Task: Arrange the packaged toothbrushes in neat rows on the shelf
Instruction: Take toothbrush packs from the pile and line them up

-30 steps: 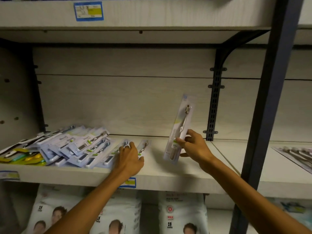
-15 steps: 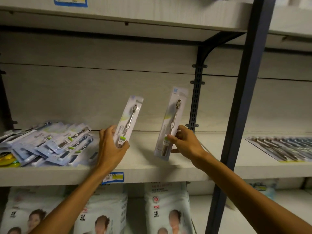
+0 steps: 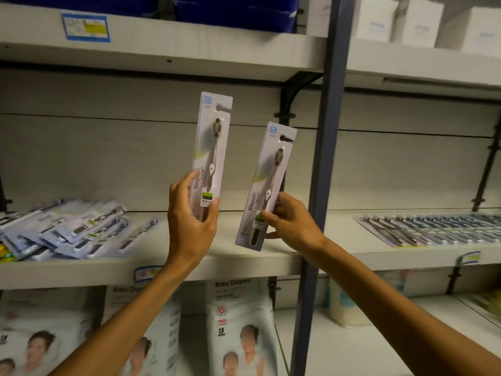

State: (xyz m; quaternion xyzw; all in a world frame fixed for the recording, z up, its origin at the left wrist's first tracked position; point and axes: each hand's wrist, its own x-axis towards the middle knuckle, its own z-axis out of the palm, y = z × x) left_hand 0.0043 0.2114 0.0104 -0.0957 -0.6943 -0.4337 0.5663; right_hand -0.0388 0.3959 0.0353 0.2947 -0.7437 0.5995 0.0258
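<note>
My left hand (image 3: pixel 191 221) grips the lower end of a packaged toothbrush (image 3: pixel 212 147), held upright in front of the shelf's back wall. My right hand (image 3: pixel 291 225) pinches a second packaged toothbrush (image 3: pixel 267 185) by its lower part, tilted slightly right, its bottom just above the shelf board (image 3: pixel 244 260). A loose, untidy heap of packaged toothbrushes (image 3: pixel 70 229) lies at the left of the shelf. On the neighbouring shelf to the right, a neat overlapping row of packaged toothbrushes (image 3: pixel 433 230) lies flat.
A dark blue upright post (image 3: pixel 324 158) stands just right of my right hand, dividing the two shelf bays. Baby diaper packs (image 3: pixel 238 329) fill the shelf below. White boxes (image 3: pixel 417 21) and blue containers sit on the shelf above.
My left hand picked a package off the heap and raised it upright. My right hand kept its package while both moved up and rightwards; the view shifted right, showing the neat row.
</note>
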